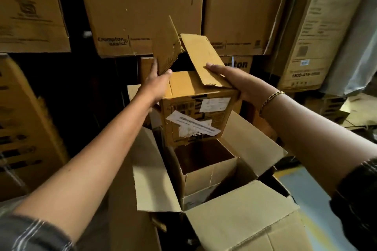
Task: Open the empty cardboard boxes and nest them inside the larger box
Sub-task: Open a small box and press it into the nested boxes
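A small brown cardboard box (195,116) with white labels and torn tape hangs in the air above the large open box (240,216). My left hand (158,85) grips the small box's torn left top flap, which stands upright. Against the box's right top corner, my right hand (232,83) lies flat on the right flap and wraps around the edge. Inside the large box sits another open, empty box (206,175), directly below the held one.
Stacked printed cartons (142,10) form a wall right behind the work spot. More cartons (22,120) stand at the left. A tall carton (312,32) leans at the right, with flattened cardboard (359,110) beside it. Floor with a yellow line (306,189) shows at the lower right.
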A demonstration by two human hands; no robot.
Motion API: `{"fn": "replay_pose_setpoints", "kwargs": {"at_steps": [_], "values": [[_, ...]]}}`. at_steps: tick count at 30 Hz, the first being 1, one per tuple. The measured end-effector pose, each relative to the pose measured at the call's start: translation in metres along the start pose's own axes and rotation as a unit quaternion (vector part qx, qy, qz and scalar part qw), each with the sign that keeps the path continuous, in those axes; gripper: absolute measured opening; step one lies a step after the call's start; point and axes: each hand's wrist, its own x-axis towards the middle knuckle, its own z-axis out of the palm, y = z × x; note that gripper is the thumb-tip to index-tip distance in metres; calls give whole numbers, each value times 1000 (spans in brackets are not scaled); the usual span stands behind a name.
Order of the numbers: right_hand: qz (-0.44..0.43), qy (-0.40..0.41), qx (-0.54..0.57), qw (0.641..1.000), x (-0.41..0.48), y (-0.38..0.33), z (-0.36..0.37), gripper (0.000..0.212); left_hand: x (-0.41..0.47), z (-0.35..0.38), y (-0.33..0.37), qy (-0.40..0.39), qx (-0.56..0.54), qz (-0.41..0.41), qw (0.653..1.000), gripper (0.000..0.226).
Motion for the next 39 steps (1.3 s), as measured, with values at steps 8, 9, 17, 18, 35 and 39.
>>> {"fn": "replay_pose_setpoints", "kwargs": {"at_steps": [8, 9, 17, 18, 35, 39], "values": [[48, -69, -75, 994, 32, 0, -43, 76, 4, 31, 9, 12, -24, -93, 995, 64], [51, -74, -77, 993, 33, 4, -46, 78, 2, 34, 9, 12, -18, -96, 995, 64], [73, -103, -68, 990, 49, 27, -49, 83, 1, 49, 7, 22, 2, -128, 992, 63], [75, -102, -71, 989, 51, 28, -50, 82, 1, 50, 7, 24, 7, -133, 991, 62], [110, -90, -114, 983, 87, 37, -38, 78, 24, 57, -33, 18, -44, -221, 974, 62], [110, -96, -132, 980, 93, 35, -33, 81, 29, 55, -46, 17, -44, -226, 973, 62]]}}
